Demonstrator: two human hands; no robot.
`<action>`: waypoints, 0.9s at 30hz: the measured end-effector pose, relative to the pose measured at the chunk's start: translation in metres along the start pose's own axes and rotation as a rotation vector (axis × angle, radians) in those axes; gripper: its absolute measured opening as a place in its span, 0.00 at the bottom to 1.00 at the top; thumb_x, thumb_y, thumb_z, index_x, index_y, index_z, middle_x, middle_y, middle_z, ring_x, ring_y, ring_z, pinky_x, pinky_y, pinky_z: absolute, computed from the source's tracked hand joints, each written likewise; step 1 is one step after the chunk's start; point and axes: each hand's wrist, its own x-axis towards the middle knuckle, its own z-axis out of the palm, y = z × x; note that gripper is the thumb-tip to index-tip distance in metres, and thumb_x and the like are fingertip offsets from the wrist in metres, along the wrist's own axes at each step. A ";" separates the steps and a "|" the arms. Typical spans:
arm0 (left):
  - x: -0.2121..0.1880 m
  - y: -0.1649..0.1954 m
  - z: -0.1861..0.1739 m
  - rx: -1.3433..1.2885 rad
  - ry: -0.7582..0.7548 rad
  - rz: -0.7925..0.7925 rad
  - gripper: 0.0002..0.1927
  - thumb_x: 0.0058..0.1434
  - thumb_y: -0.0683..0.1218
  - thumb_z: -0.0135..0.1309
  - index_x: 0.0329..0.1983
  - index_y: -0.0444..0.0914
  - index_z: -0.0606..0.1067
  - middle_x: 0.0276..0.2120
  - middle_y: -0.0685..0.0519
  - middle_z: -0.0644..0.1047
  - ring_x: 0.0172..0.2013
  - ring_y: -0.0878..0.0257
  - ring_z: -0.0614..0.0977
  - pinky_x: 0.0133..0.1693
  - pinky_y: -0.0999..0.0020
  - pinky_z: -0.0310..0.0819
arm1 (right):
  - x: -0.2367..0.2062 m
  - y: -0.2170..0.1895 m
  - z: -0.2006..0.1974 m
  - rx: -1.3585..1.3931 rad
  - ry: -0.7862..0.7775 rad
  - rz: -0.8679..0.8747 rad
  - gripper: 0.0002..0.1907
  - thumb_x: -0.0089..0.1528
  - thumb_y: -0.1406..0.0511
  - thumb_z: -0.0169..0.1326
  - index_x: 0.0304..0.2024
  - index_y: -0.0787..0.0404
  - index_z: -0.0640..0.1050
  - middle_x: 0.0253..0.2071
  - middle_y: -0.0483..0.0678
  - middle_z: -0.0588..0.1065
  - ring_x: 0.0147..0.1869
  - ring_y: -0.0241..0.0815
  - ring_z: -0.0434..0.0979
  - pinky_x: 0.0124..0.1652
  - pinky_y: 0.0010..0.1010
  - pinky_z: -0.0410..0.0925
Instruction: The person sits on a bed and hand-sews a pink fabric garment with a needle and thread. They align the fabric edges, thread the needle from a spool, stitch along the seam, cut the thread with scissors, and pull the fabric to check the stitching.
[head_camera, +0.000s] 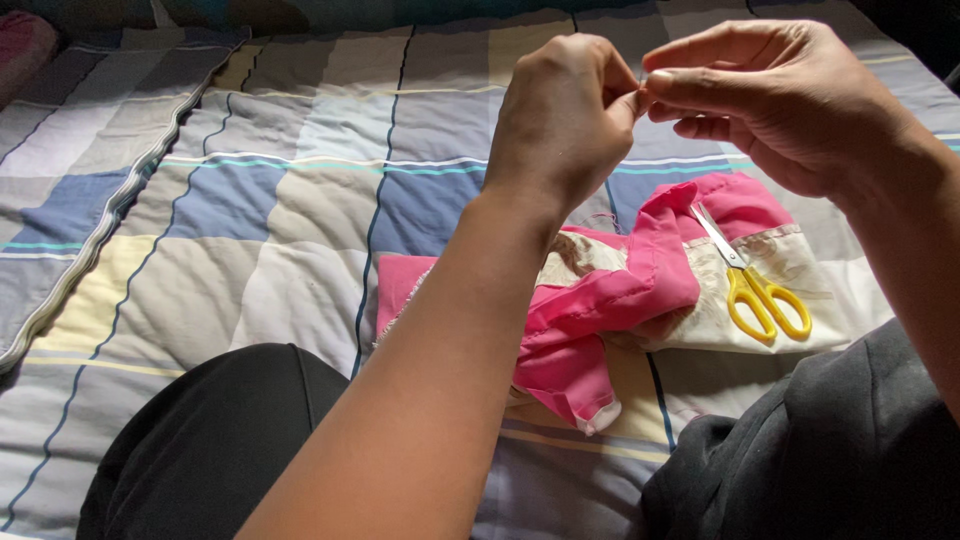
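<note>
Thread: too fine to see clearly; it seems pinched between the fingertips of both hands, held up above the cloth, where the two hands meet near the top of the view.
Left hand (565, 115): raised, fingers curled tight with thumb and forefinger pressed together, apparently gripping a needle or thread end; the item itself cannot be made out.
Right hand (785, 95): raised just beside the left, thumb and forefinger pinched at the meeting point, the other fingers loosely spread; it seems to steady the same fine strand.
Why held so: both hands are lifted into the light and close to the eyes, which suits fine work at the fingertips.
Cloth (620, 290): pink and cream fabric, bunched and folded on the quilt directly below the hands, near the lap, within easy reach.
Scissors (755, 285): yellow-handled, lying on the cream part of the cloth, blades pointing away from the person, handles towards the right arm.
Quilt (250, 230): checked blue, grey and cream, spread flat; its bound edge runs diagonally at the far left.
Open room: wide bare quilt to the left and ahead; the right side is crowded by cloth, scissors and a dark-clad knee (830, 450).
</note>
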 end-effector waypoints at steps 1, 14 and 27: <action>0.003 0.001 0.002 0.028 0.002 0.026 0.04 0.52 0.42 0.67 0.27 0.38 0.82 0.29 0.48 0.84 0.31 0.58 0.87 0.37 0.63 0.82 | 0.000 0.000 0.000 -0.065 0.024 -0.027 0.13 0.65 0.65 0.62 0.51 0.64 0.82 0.44 0.51 0.82 0.46 0.38 0.83 0.45 0.27 0.74; 0.016 -0.021 0.021 -0.215 -0.190 -0.009 0.12 0.49 0.48 0.71 0.31 0.38 0.81 0.27 0.54 0.86 0.31 0.67 0.90 0.35 0.71 0.84 | 0.005 0.011 -0.006 -0.054 0.063 0.013 0.10 0.68 0.63 0.60 0.49 0.59 0.82 0.45 0.47 0.81 0.49 0.37 0.82 0.50 0.30 0.72; 0.015 -0.080 0.068 0.450 -1.036 -0.325 0.17 0.50 0.57 0.69 0.38 0.44 0.87 0.35 0.52 0.86 0.33 0.64 0.85 0.38 0.68 0.77 | 0.009 0.025 -0.032 -0.003 -0.110 0.054 0.08 0.70 0.64 0.55 0.49 0.60 0.79 0.47 0.50 0.80 0.54 0.42 0.81 0.55 0.37 0.72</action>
